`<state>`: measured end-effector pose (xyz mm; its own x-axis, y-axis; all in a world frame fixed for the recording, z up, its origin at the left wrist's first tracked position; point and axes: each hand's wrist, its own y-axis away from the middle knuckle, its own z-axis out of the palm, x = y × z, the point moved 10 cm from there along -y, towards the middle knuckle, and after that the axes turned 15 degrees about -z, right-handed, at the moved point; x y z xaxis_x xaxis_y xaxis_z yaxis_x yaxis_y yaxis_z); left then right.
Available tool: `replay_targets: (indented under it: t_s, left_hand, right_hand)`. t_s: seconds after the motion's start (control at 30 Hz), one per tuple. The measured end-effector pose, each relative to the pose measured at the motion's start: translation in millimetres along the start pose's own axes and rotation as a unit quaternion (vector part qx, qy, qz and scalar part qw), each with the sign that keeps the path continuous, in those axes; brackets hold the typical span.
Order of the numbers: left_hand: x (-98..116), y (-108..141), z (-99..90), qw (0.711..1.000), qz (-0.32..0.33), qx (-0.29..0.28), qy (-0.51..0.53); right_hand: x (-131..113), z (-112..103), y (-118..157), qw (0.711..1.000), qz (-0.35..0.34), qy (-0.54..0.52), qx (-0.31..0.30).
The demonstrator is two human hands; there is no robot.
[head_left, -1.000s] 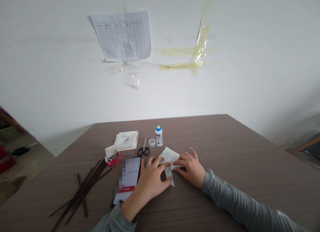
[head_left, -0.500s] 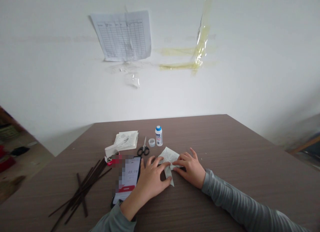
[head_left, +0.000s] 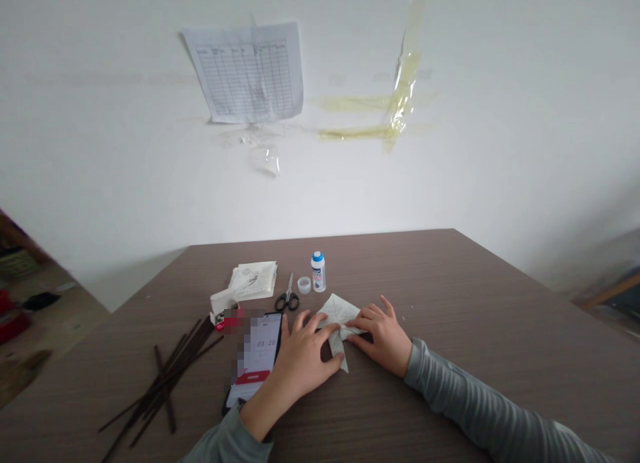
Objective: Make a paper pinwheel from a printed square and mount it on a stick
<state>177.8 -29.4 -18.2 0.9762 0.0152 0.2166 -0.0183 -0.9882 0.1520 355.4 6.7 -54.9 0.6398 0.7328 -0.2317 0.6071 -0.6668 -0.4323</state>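
Note:
A printed-paper pinwheel (head_left: 336, 308), its points folded in toward the middle, lies on the table under both of my hands. My left hand (head_left: 304, 356) holds it from the left: the index fingertip presses near its centre, the thumb rests by the near point, and the other fingers lie along the left side. From the right, my right hand (head_left: 384, 335) pinches the paper near the centre between thumb and fingers, with the little finger raised. My fingers cover parts of the left and right points.
Beyond the pinwheel stand a white glue bottle (head_left: 319, 276) with a blue cap, a small clear cup (head_left: 304, 285) and black-handled scissors (head_left: 287, 301). To the left are a paper stack (head_left: 254, 280), a small open box (head_left: 220, 310), a phone (head_left: 261, 343) and several dark sticks (head_left: 159, 382).
Both hands stay in the same place on the paper pinwheel. The phone's timer has gone from 03:19 to 03:20.

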Motion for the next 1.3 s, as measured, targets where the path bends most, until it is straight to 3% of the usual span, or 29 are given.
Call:
replay_targets:
  t_s: [0.23, 0.9, 1.3]
  left_hand:
    - [2.7, 3.0, -5.5, 1.000, 0.008, 0.008, -0.005]
    - [3.7, -2.1, -1.4, 0.999, 0.030, 0.023, 0.000]
    - [3.5, -4.0, -1.2, 0.997, 0.034, 0.058, 0.031]
  right_hand:
    - [-0.6, 2.8, 0.0, 0.999, -0.033, -0.002, 0.015]
    - [-2.7, 0.6, -2.6, 1.000, -0.004, -0.011, -0.025]
    - [-0.9, 0.1, 0.5, 1.000, -0.015, -0.013, -0.010]
